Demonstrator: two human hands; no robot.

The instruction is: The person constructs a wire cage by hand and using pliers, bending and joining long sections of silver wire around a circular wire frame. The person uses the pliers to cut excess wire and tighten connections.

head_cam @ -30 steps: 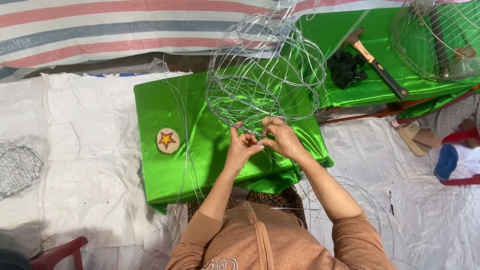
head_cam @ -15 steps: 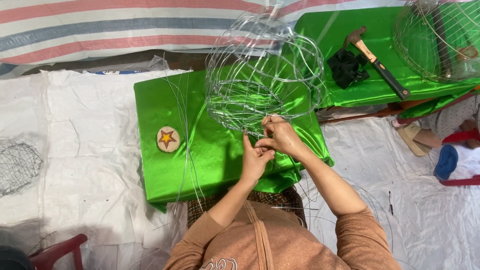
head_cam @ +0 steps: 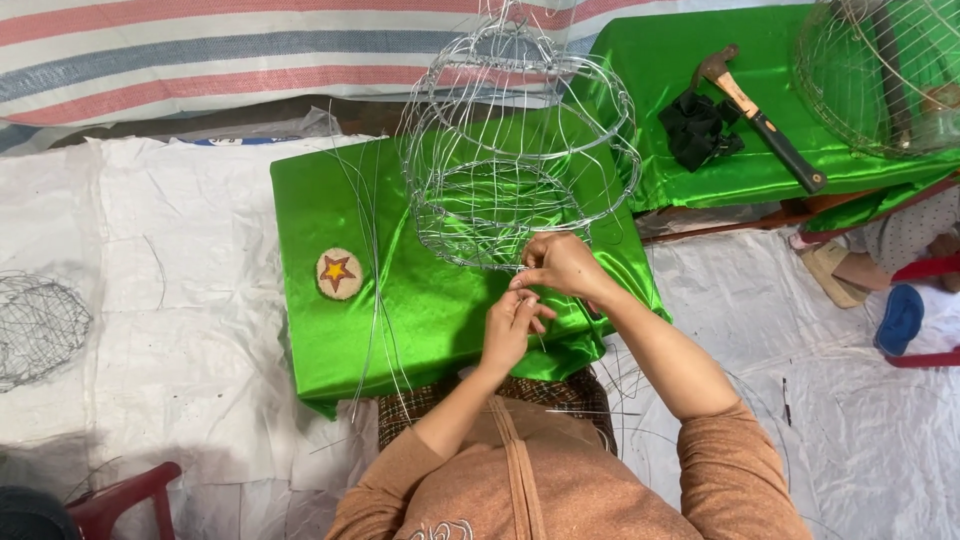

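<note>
Both grips have closed in at the wire frame's (head_cam: 520,150) lower rim: right hand (head_cam: 562,265) pinches it. Left hand (head_cam: 512,325), lower than before, pinches a thin wire just beneath.

Bright even daylight, soft shadows, sharp focus, sheen on green cloth (head_cam: 330,210)

The frame (head_cam: 520,150) is silver-grey wire, its thin strands bright against the cloth (head_cam: 420,290) below it, which is glossy vivid green. Left of the frame, on that cloth, lies a round tan disc (head_cam: 339,273) bearing a red-and-yellow star. Right of the frame, a second green cloth (head_cam: 660,90) carries a crumpled black rag (head_cam: 700,130) and a hammer (head_cam: 760,118) with a brown and black handle. Behind the frame hangs a sheet (head_cam: 200,60) striped white, red and grey-blue. The floor sheet (head_cam: 150,300) is white. The sleeves (head_cam: 730,480) are rust-brown. Far right of the frame lies a blue sandal (head_cam: 900,318).
</note>
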